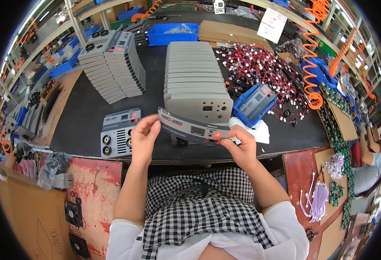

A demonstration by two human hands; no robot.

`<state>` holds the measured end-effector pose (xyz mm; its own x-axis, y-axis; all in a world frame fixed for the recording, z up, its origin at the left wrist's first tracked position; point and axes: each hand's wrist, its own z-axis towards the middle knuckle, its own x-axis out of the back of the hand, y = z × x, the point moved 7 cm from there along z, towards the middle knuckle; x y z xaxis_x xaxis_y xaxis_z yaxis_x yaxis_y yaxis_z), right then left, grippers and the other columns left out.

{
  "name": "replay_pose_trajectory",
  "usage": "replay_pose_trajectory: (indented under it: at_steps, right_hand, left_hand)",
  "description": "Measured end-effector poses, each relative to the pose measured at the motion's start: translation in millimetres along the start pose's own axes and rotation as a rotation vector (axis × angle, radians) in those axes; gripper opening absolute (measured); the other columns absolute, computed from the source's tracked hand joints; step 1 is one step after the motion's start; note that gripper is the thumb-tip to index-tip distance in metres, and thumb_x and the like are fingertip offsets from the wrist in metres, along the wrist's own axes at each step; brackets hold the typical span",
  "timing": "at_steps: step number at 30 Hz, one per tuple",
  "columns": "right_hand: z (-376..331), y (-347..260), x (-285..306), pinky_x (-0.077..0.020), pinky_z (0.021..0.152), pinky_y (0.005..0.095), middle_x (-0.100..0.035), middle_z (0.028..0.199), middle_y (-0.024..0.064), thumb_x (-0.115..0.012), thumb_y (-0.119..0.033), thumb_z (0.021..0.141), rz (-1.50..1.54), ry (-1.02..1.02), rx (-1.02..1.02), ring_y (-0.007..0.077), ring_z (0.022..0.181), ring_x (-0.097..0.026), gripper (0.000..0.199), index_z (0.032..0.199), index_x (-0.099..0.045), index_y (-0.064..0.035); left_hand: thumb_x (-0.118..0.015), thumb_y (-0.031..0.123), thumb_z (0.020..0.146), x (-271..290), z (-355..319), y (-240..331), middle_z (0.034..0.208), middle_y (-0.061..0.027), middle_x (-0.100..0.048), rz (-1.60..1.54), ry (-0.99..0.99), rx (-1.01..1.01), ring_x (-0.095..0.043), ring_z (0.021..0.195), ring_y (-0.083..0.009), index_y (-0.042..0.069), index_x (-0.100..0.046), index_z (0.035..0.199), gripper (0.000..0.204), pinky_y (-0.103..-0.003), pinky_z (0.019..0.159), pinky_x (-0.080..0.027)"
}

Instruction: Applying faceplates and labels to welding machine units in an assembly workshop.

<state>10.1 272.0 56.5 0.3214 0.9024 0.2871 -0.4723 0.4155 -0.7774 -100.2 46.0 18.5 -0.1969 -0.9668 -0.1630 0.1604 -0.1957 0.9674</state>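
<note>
Between my hands a thin dark-grey printed panel sticker (192,128) is stretched out, with a small window and red marks on it. My left hand (146,133) pinches its left end; my right hand (242,147) pinches its lower right corner. Right behind the sticker stands a long row of bent grey metal panels (194,78), the front one bare with round and square cutouts. To the left lies a finished-looking front panel (117,132) with slots and round sockets. A blue bin (253,104) at the right holds a stack of similar stickers.
Stacked labelled panels (112,65) rise at the back left. A blue tray (173,34) of small parts sits at the back. Red wires with white connectors (259,73) are heaped at the right, near an orange coiled hose (314,78). A co-worker (368,164) is at far right.
</note>
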Motion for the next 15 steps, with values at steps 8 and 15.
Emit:
replay_pose_trajectory:
  at_steps: [8,15]
  right_hand:
    - [20.3,38.6,20.2,-0.0429,0.074,0.0291,-0.055,0.093,0.0098,-0.068,-0.006,0.068,-0.165,0.198,-0.053,0.0192,0.082,-0.054,0.012,0.071,-0.058,-0.0005]
    - [26.9,66.4,18.1,-0.0409,0.064,0.0192,-0.054,0.096,0.0053,-0.064,-0.004,0.074,0.091,0.236,-0.181,0.0078,0.075,-0.051,0.009,0.072,-0.058,0.0023]
  left_hand:
    - [-0.062,-0.002,0.074,-18.6,14.7,-2.2,0.083,-0.0035,-0.052,-0.005,0.011,-0.302,-0.050,0.068,-0.0062,-0.003,-0.056,0.071,0.006,-0.018,0.059,-0.043]
    - [-0.066,0.002,0.071,-22.6,20.5,-2.0,0.080,-0.0041,-0.055,0.135,0.114,-0.329,-0.051,0.064,-0.0060,-0.001,-0.057,0.068,0.010,-0.018,0.056,-0.043]
